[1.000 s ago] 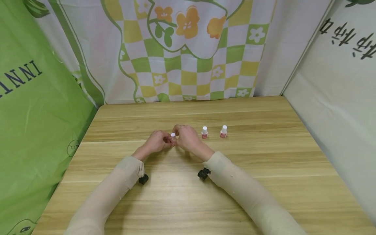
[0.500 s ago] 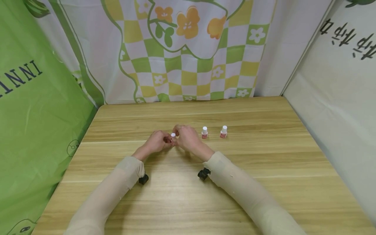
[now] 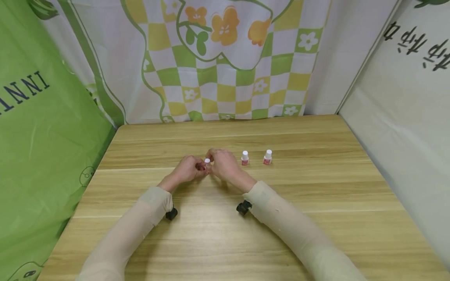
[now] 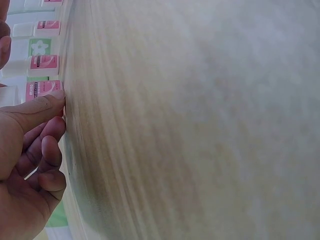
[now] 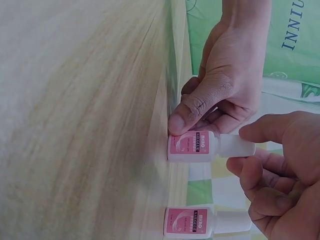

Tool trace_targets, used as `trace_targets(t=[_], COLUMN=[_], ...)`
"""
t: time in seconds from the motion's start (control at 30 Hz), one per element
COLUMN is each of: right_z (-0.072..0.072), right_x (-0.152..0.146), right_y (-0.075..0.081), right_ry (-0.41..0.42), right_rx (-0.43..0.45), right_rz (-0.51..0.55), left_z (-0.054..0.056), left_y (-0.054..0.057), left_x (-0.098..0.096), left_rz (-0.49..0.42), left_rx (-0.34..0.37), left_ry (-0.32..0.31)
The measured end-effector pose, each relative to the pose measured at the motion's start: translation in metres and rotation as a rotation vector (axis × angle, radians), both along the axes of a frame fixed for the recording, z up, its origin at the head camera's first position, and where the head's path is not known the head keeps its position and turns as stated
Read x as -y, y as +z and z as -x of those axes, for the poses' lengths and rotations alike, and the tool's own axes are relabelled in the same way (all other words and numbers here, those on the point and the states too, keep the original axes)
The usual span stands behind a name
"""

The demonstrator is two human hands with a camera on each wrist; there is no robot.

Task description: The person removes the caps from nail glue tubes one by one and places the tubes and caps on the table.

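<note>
A small white nail glue bottle (image 5: pixel 192 146) with a pink label stands upright on the table between both hands. My left hand (image 3: pixel 187 168) holds its lower body, the thumb (image 4: pixel 47 104) pressed against the side near the base. With thumb and fingers on either side, my right hand (image 3: pixel 226 166) pinches the white cap (image 5: pixel 237 146). The cap is on the bottle. To the right of the hands, a second bottle (image 3: pixel 245 158) and a third bottle (image 3: pixel 267 157) of the same kind stand upright and capped.
The wooden table (image 3: pixel 218 234) reaches back to a checked, flowered curtain (image 3: pixel 225 89). Green fabric (image 3: pixel 45 128) hangs along the left side and white fabric (image 3: pixel 400 128) along the right. A small black camera (image 3: pixel 243 207) sits at the right wrist.
</note>
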State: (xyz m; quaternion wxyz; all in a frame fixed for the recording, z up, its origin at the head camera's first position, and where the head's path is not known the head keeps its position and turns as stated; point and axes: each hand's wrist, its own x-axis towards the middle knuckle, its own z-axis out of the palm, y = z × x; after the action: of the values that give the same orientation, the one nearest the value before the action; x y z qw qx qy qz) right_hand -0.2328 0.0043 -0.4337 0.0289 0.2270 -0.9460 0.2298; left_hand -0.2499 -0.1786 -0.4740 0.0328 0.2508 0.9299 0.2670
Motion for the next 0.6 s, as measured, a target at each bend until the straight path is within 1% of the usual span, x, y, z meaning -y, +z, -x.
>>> trace_targets(t=[0.27, 0.5, 0.6], right_z=[-0.0012, -0.0016, -0.002], right_x=[-0.0005, -0.0009, -0.001], right_y=[-0.0005, 0.0003, 0.0006], right_ry=[-0.006, 0.002, 0.002], right_rx=[0.003, -0.006, 0.004], right_rz=[-0.01, -0.023, -0.022], left_z=[0.0009, 0.0013, 0.0017], left_y=[-0.0017, -0.0025, -0.0026], left_x=[0.0005, -0.0002, -0.0002], left_rz=[-0.008, 0.005, 0.006], left_rx=[0.019, 0.014, 0.016], left_ry=[0.0, 0.01, 0.01])
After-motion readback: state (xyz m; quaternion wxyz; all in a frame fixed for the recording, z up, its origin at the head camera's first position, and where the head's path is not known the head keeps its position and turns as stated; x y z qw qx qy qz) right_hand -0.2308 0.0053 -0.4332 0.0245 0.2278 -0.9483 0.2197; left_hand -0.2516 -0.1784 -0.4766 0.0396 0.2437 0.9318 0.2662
